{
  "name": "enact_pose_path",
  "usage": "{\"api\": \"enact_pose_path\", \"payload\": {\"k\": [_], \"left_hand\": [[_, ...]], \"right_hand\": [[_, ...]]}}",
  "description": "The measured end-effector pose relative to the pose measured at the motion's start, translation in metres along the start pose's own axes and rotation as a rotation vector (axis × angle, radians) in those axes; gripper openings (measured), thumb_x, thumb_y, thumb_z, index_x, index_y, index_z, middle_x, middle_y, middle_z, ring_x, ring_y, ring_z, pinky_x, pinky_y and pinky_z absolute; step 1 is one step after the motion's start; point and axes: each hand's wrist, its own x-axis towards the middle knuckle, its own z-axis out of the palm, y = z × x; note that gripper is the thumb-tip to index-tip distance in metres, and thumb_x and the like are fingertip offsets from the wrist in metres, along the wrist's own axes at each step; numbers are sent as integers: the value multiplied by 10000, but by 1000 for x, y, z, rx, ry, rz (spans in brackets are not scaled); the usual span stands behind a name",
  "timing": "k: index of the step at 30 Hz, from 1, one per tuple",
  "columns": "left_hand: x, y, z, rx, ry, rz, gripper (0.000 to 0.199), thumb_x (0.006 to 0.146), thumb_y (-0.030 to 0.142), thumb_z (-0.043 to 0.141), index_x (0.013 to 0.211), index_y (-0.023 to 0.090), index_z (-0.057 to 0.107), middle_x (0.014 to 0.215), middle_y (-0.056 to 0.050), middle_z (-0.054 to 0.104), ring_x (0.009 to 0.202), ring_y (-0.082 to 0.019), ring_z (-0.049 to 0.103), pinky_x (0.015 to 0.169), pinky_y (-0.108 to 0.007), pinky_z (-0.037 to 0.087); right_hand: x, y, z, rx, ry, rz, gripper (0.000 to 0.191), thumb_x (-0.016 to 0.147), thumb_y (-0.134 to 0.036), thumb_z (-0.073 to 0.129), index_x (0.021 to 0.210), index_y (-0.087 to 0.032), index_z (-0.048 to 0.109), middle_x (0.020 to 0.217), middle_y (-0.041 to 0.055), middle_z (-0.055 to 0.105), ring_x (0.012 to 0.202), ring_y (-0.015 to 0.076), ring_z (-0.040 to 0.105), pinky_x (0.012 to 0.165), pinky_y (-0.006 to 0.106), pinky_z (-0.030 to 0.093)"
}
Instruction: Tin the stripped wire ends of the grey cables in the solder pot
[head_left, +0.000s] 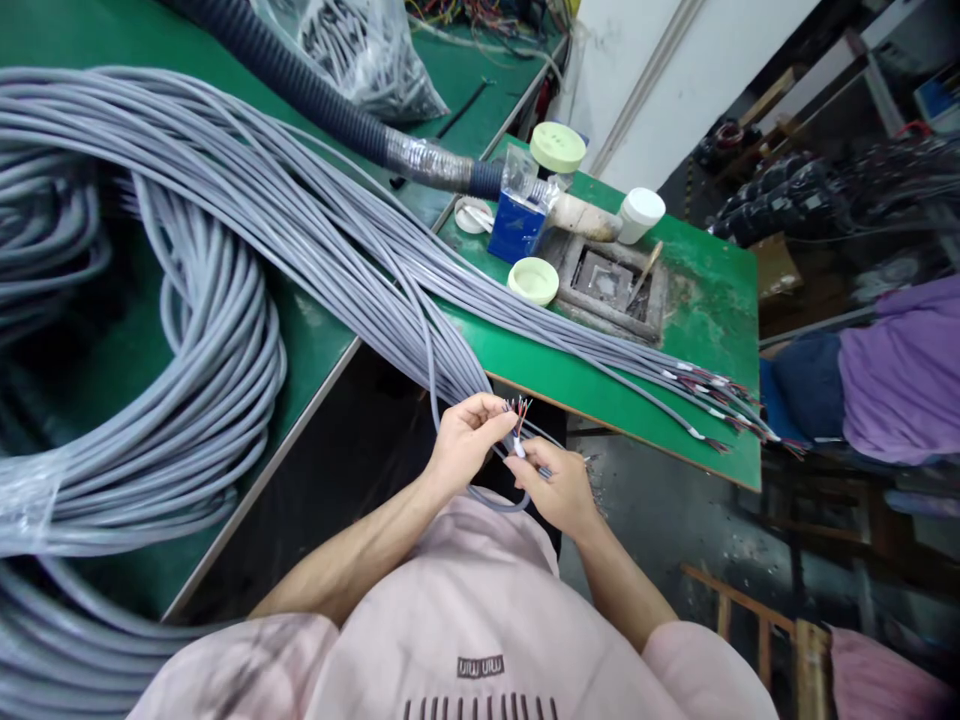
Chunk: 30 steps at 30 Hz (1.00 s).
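Close in front of my body, both hands work at the end of one grey cable point(501, 503). My left hand point(474, 438) pinches the thin coloured wires point(523, 412) that fan out of it. My right hand point(555, 482) is closed round the cable just below its white end wrap point(518, 447). From there the cable loops down and back under my hands. Behind them runs a thick bundle of grey cables point(352, 265), crossing from the left table to the right one. Several stripped ends point(720, 395) with red and dark wires lie at the right table's far corner.
A large cable coil point(225, 340) covers the left table. On the green right table point(480, 345) are a solder pot point(611, 285), a blue box point(517, 222), small tubs point(534, 281) and a white cup point(641, 212). A ribbed hose point(315, 100) hangs above. A person in purple point(900, 370) is at right.
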Motion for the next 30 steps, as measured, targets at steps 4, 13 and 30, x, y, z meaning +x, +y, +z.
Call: {"api": "enact_pose_path", "payload": {"k": [4, 13, 30], "left_hand": [[1, -4, -1, -42, 16, -34, 202, 668, 308, 758, 689, 153, 630, 631, 28, 606, 543, -61, 506, 568, -193, 433], [-1, -4, 2, -49, -2, -23, 204, 674, 306, 767, 681, 150, 634, 628, 25, 613, 547, -60, 519, 557, -186, 438], [1, -16, 17, 180, -29, 205, 146, 732, 320, 726, 750, 178, 696, 676, -2, 634, 629, -109, 534, 625, -239, 432]], "right_hand": [[2, 1, 1, 77, 0, 38, 110, 829, -291, 584, 768, -203, 606, 570, -31, 619, 530, 118, 577, 558, 239, 453], [20, -2, 9, 501, 123, 89, 148, 820, -340, 592, 883, -207, 570, 639, -36, 603, 522, 91, 558, 502, 209, 487], [53, 6, -22, 551, 201, 187, 216, 784, -354, 616, 666, -194, 533, 481, -76, 464, 385, 44, 379, 378, 171, 305]]}}
